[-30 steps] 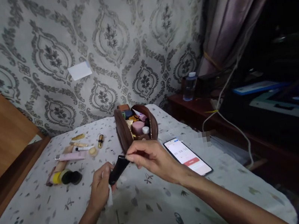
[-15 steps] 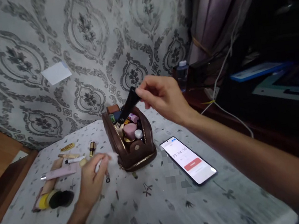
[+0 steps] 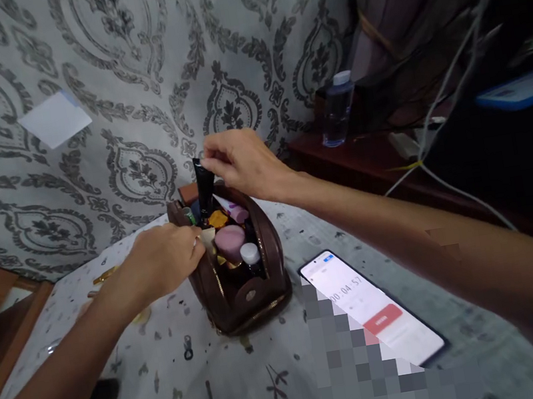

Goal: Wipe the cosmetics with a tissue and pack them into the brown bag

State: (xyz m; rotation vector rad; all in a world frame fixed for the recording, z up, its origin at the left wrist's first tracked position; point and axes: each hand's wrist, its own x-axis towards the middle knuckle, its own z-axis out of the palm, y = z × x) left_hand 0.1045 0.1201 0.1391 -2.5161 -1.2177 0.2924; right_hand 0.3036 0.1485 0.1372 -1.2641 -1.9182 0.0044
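A brown bag (image 3: 242,301) stands open on the patterned cloth, with a pink round container (image 3: 230,242), a white-capped bottle (image 3: 250,254) and other small items inside. My right hand (image 3: 240,163) pinches the top of a black tube (image 3: 205,189), which stands nearly upright with its lower end in the back of the bag. My left hand (image 3: 169,255) is closed at the bag's left rim, its fingertips by a pale item; whether it grips the rim or that item is hidden.
A phone (image 3: 380,309) showing a timer lies right of the bag. Behind it stands a clear bottle (image 3: 337,110). A gold item (image 3: 105,275) and a dark round item (image 3: 101,397) lie at the left, partly behind my left arm.
My right hand has lowered the black tube into the bag and turned it more upright. My left hand has moved from the cloth up to the bag's left rim. The view has shifted closer.
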